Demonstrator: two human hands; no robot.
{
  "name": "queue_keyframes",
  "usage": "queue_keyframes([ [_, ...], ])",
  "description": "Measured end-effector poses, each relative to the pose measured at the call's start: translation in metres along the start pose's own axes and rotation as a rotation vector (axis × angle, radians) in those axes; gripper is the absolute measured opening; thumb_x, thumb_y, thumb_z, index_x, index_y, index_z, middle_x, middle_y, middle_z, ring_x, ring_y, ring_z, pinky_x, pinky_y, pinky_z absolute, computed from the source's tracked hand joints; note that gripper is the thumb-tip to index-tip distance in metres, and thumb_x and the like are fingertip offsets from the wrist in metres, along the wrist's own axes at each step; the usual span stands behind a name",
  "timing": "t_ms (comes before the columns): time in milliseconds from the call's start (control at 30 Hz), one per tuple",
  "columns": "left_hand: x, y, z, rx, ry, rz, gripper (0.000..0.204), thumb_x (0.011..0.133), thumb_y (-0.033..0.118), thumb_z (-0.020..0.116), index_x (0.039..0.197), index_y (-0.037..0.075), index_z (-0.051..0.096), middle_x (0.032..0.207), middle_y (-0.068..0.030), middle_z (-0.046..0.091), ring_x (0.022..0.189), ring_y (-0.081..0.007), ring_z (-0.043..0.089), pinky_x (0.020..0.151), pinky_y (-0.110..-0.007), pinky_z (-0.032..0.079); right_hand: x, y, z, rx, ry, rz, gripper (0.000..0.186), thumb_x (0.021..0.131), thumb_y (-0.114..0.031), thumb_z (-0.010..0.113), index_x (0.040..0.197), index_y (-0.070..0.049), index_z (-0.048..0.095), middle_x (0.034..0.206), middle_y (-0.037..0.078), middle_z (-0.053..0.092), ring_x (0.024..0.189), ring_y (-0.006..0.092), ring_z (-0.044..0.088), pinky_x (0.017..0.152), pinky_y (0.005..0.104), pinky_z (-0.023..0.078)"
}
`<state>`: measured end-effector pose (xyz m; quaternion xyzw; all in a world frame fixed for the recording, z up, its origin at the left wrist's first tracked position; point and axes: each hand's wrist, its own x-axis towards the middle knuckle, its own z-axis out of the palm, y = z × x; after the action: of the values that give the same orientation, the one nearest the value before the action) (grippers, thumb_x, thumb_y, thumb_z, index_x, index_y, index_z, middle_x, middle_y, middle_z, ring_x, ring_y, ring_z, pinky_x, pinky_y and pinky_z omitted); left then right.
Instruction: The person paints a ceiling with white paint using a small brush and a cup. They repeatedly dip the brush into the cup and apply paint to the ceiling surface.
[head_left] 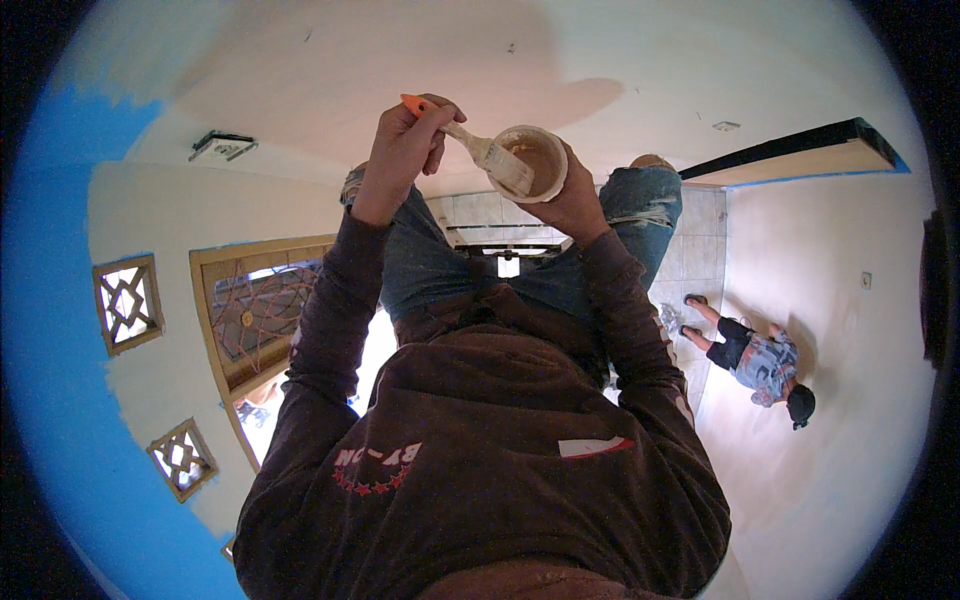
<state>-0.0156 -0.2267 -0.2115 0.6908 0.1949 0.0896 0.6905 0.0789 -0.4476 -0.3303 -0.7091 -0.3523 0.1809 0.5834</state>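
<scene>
My left hand [408, 148] is closed round the orange-tipped handle of a paintbrush [470, 143]. The brush slants down to the right, its pale, paint-caked bristles over the mouth of a small round tub [496, 150]. Inside the tub is beige-pink paint [545, 160]. My right hand [574, 202] grips the tub from its right and lower side, with some fingers hidden behind it. Both hands are raised in front of a pale pinkish wall [440, 50].
A black-edged shelf or panel [800, 155] juts out at the right. Another person [755, 360] stands by the right wall on the tiled floor [700, 250]. Bright blue paint [50, 250] covers the far left, beside a wood-framed opening [215, 300] and lattice vents [127, 303].
</scene>
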Motion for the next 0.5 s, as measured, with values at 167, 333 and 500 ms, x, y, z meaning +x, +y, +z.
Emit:
queue_keyframes([
  [167,-0.002,0.002,-0.002,-0.111,-0.04,-0.066,0.022,0.097,0.021,0.062,0.095,0.0,0.068,0.06,0.0017,0.052,0.044,-0.008,0.048,0.042,-0.023,0.039,0.0,-0.002,0.001,0.017,-0.001,0.007,0.091,0.069,-0.028,0.092,0.141,-0.003,0.042,0.135,0.016,0.058,0.125,0.0282,0.059,0.104,0.0413,0.05],
  [333,-0.009,0.006,-0.007,-0.012,-0.074,-0.09,0.023,0.096,0.022,0.066,0.103,0.0,0.068,0.07,-0.0028,0.063,0.062,-0.0144,0.068,0.057,-0.024,0.053,0.002,-0.001,0.002,0.057,-0.01,0.004,0.09,0.069,-0.027,0.092,0.14,-0.004,0.043,0.134,0.016,0.059,0.124,0.0281,0.059,0.104,0.0414,0.05],
  [500,-0.014,0.01,-0.009,0.067,-0.154,-0.038,0.021,0.096,0.014,0.067,0.111,0.0,0.066,0.082,-0.0077,0.071,0.075,-0.0154,0.073,0.068,-0.024,0.057,0.001,-0.004,0.002,0.009,0.009,0.007,0.089,0.069,-0.028,0.092,0.14,-0.005,0.044,0.133,0.016,0.06,0.124,0.0291,0.06,0.103,0.0415,0.05],
])
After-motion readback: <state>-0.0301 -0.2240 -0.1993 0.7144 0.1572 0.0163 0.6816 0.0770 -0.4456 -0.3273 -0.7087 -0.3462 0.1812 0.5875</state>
